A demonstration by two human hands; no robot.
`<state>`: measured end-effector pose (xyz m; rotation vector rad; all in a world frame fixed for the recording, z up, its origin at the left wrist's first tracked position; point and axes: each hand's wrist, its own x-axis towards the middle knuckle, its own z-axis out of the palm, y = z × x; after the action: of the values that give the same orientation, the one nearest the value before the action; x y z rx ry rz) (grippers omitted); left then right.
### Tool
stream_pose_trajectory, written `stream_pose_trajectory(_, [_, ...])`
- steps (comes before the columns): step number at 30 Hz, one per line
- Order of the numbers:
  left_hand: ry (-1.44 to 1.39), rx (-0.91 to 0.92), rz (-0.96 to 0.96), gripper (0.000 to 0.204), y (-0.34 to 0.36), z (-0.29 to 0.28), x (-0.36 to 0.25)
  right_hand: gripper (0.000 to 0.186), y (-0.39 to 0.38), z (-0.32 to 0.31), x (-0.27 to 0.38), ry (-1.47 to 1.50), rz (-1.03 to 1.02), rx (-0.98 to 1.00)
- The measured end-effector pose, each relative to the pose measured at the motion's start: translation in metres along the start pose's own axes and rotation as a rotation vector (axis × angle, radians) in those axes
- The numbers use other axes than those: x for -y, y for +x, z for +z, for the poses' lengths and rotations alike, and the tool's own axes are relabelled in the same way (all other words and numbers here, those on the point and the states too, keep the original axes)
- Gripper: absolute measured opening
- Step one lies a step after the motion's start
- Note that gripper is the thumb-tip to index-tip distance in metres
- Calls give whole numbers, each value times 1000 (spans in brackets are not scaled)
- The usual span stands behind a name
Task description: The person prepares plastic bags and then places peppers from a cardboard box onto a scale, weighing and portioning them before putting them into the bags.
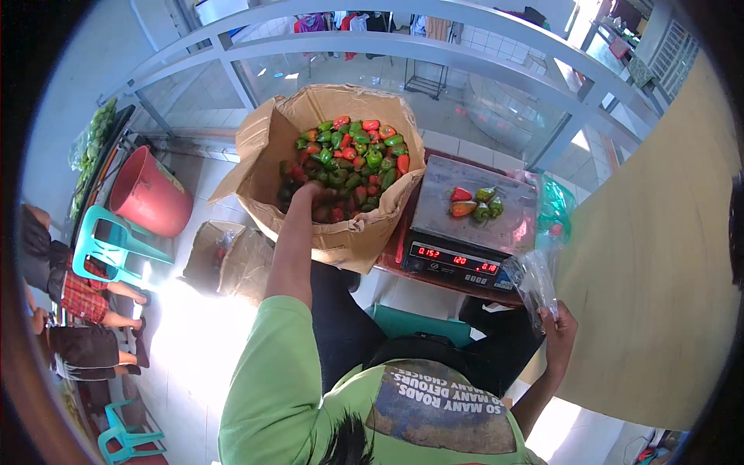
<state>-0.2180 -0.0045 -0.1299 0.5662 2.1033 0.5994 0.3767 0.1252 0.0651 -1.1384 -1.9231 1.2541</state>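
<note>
A large open cardboard box (337, 246) stands in front of me, holding many red and green peppers (360, 138). My left hand (311, 192) reaches down into the near left part of that heap. Its fingers are hidden among the peppers. To the right of the box, a digital scale (434, 203) with a lit red display carries a small group of peppers (463, 208), red, orange and green. My right hand (559, 322) pinches a clear plastic bag (533, 283), which hangs by the scale's front right corner.
A smaller cardboard box (246, 267) sits on the floor at left, near a red bucket (151, 194) and a teal stool (105, 244). Other people's legs (116, 302) show at far left. A metal railing (411, 48) runs behind; a tan panel (643, 294) stands right.
</note>
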Motion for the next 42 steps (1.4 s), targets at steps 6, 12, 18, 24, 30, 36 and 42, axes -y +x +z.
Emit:
stream_pose_trajectory(6, [-414,-334,299,50,-52,-10,-70,11,-3,-11,-17,-33,-50,-54])
stream_pose_trajectory(12, [-639,-291,705,44,-113,0,-127,14,3,-8,-3,-6,-99,-67])
stream_pose_trajectory(18, [-647,-305,301,51,-95,-31,-109,8,-9,-25,-13,-46,-72,-44])
stream_pose_trajectory(24, [-305,-214,280,46,-31,-27,-3,8,-4,-12,-15,-15,-27,-20])
stream_pose_trajectory(30, [606,15,-298,36,27,-38,94,10,7,4,3,47,-135,11])
stream_pose_trajectory(36, [588,18,-137,45,10,-5,23,12,-6,-8,-15,-38,-29,-42])
stream_pose_trajectory(42, [529,248,-268,39,-21,0,-9,16,-6,-5,-10,4,-33,-44])
